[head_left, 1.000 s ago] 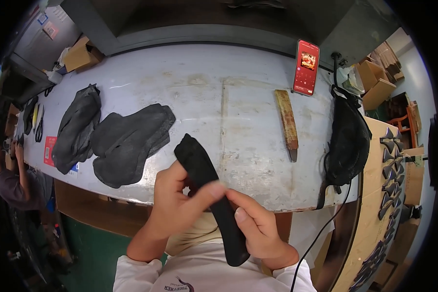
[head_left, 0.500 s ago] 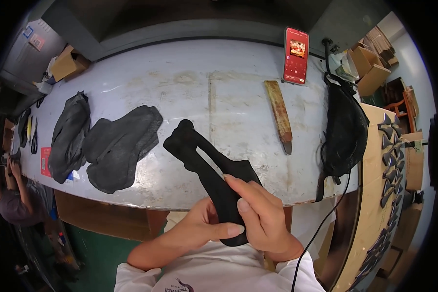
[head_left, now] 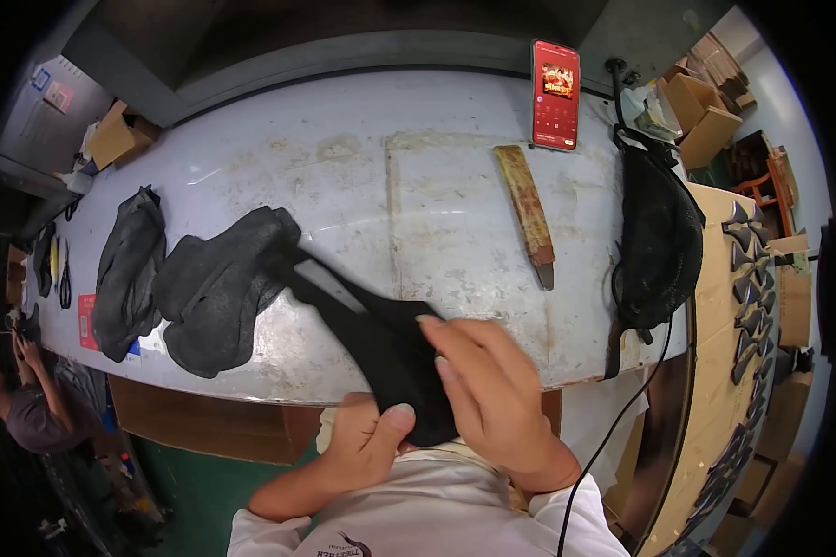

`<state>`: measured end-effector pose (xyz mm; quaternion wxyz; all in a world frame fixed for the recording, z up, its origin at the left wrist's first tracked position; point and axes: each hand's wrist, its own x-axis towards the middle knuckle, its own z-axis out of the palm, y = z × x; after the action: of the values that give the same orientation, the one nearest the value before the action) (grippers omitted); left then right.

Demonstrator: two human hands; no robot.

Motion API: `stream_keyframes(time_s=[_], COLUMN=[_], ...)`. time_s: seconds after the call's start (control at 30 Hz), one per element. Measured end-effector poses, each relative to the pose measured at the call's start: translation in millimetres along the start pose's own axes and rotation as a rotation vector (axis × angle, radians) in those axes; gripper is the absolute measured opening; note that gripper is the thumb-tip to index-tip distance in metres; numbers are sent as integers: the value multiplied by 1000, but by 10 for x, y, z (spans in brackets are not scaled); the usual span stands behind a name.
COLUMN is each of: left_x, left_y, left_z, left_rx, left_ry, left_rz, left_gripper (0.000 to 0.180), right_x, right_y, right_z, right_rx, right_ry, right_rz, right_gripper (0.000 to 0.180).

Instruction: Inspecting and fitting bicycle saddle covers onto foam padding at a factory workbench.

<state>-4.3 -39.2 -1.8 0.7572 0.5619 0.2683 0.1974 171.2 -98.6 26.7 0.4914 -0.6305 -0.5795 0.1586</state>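
Both my hands hold a black forked leather piece [head_left: 372,325] at the near edge of the grey workbench [head_left: 344,176]. My left hand [head_left: 373,446] pinches its lower end from below, thumb on top. My right hand [head_left: 492,395] lies over its right side, fingers pressing on it. The piece's two thin arms stretch up and left toward a pile of black leather pieces [head_left: 218,288] lying flat on the bench.
A second black pile [head_left: 125,269] lies further left. A wooden stick [head_left: 527,213] and a red-screened phone [head_left: 555,93] sit at the back right, with a black bag [head_left: 658,241] and cable beside them. Cardboard boxes stand around. Another person [head_left: 28,408] crouches at far left.
The view has shifted. The forked black piece has moved lower and nearer to me, and my right hand has slid on top of it while my left hand grips its lower end.
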Motion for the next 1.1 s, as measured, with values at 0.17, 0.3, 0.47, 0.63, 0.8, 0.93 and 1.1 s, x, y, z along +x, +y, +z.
stream_keyframes(time_s=[0.17, 0.3, 0.47, 0.63, 0.8, 0.93, 1.1], left_x=[-29, -8, 34, -6, 71, 115, 154], left_y=[40, 110, 10, -168, 155, 351, 437], left_z=[-7, -71, -78, -370, -353, -328, -419], left_rx=[43, 353, 646, -578, 16, 229, 392], left_ry=[318, -37, 47, -22, -66, -53, -290], left_rz=[187, 103, 178, -90, -144, -92, -59], left_gripper=[26, 56, 41, 58, 49, 34, 30], right_x=[-200, -148, -209, -243, -260, -199, -228], right_y=[67, -89, -95, -15, 43, 116, 195], right_z=[29, 107, 96, 48, 39, -76, -30], right_rx=[20, 1257, 1215, 1048, 729, 524, 646], right_ry=[347, 140, 206, -16, -163, -241, -337], right_rz=[-65, 568, 423, 581, 508, 431, 317], right_gripper=[48, 72, 56, 28, 17, 26, 33])
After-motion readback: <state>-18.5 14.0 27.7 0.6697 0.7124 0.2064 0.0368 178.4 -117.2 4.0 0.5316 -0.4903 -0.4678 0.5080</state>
